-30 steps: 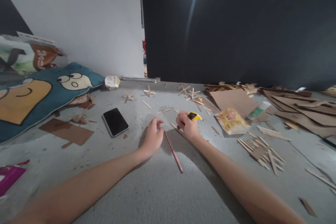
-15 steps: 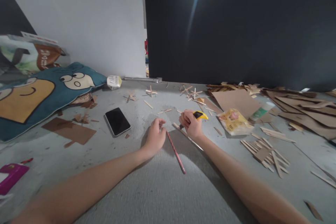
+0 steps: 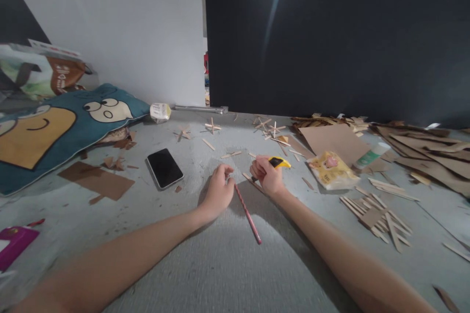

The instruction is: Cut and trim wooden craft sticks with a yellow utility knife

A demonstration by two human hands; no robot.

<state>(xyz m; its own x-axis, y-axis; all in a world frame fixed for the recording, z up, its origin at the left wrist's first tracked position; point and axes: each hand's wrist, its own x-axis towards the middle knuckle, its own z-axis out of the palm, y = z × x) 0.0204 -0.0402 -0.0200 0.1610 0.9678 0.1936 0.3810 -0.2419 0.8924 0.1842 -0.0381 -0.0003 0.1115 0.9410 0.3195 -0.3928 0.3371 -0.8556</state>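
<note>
My right hand (image 3: 267,175) is closed around a yellow and black utility knife (image 3: 279,162), its tip pointing down toward the grey floor. My left hand (image 3: 218,192) rests on the floor just left of it, fingers curled and pinched near a small wooden stick; what it holds is hidden. A red pencil (image 3: 248,213) lies on the floor between my forearms, slanting toward me. A flat wooden stick (image 3: 249,179) lies under my right hand.
A black phone (image 3: 165,168) lies to the left. A teal cushion (image 3: 55,129) and cardboard scraps (image 3: 96,182) sit further left. On the right are a yellow packet (image 3: 331,170), a glue tube (image 3: 372,155), cardboard sheets (image 3: 422,151) and piled wooden sticks (image 3: 378,215). A dark wall stands behind.
Both hands stay nearly in place; the view shifted slightly. My left hand's fingers have drawn a little closer to my right hand.
</note>
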